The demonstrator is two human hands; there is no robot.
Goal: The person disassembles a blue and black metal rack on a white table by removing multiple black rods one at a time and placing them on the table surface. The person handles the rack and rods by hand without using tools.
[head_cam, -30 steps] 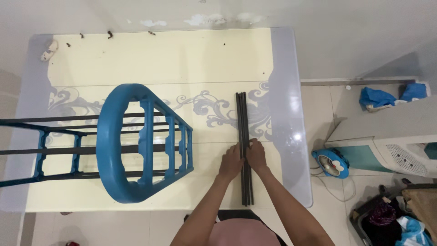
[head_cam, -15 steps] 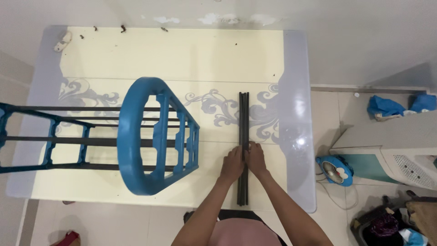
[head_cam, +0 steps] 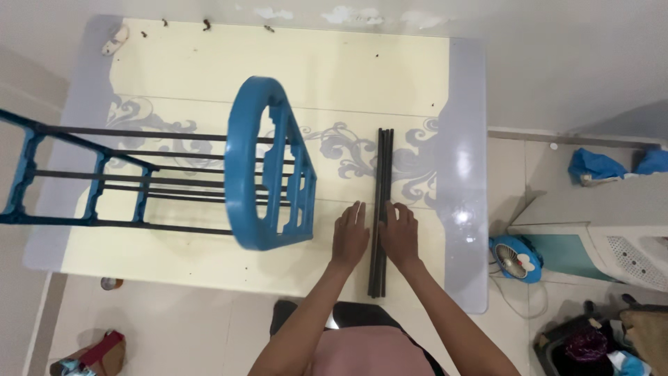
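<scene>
A bundle of thin black rods (head_cam: 383,181) lies lengthwise on the cream table (head_cam: 278,69), running from the table's middle to its near edge. My left hand (head_cam: 350,235) rests flat on the table just left of the rods, fingers spread. On the other side my right hand (head_cam: 400,233) lies flat too, its fingers against the bundle. Neither hand grips anything. A blue plastic rack (head_cam: 268,167) with black rods (head_cam: 139,181) through it lies on its side at the left.
A small blue fan (head_cam: 515,256) stands on the tiled floor right of the table. Past it are a white and teal cabinet (head_cam: 612,237) and blue cloths (head_cam: 595,167). Clothes (head_cam: 598,341) are heaped at the bottom right; a small object (head_cam: 115,40) lies at the table's far left corner.
My hands have let go of the rod bundle and spread flat on either side of it. The view has shifted, so the rack appears further right and tilted.
</scene>
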